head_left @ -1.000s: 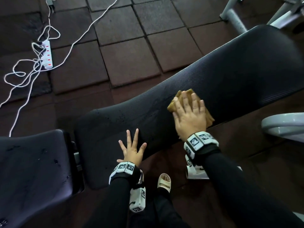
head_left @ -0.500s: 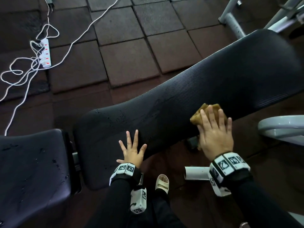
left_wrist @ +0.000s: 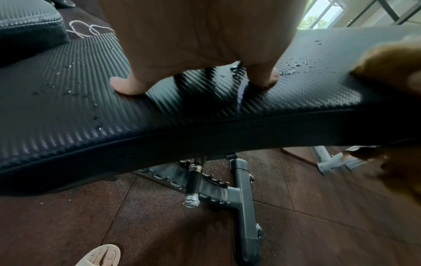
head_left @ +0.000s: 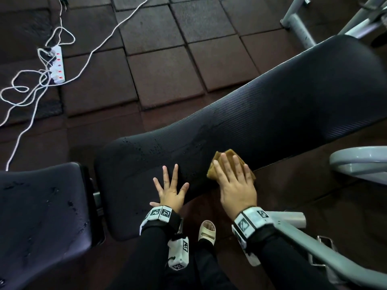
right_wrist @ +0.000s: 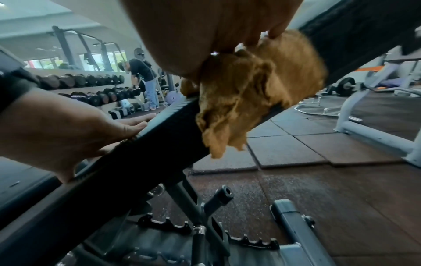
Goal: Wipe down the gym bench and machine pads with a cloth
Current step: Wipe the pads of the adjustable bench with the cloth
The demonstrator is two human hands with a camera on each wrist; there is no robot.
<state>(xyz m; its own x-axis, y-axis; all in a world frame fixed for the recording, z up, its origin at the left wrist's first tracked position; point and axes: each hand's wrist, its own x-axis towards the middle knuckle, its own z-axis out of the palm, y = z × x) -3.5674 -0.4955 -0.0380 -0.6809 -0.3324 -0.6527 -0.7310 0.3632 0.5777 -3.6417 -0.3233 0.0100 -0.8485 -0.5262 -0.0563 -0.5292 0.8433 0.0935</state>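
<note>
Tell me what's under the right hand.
A brown cloth lies under the right hand, pressed on the bench pad near its edge. The pad beneath the cloth is hidden.

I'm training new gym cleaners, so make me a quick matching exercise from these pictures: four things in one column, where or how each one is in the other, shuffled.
Things
1. cloth
2. left hand
3. power strip
4. sandal

States
A. on the floor among white cords
B. flat on the bench pad, fingers spread
C. under the right hand at the pad's near edge
D. on a foot beside the bench

Pairs: 1-C, 2-B, 3-A, 4-D
</note>
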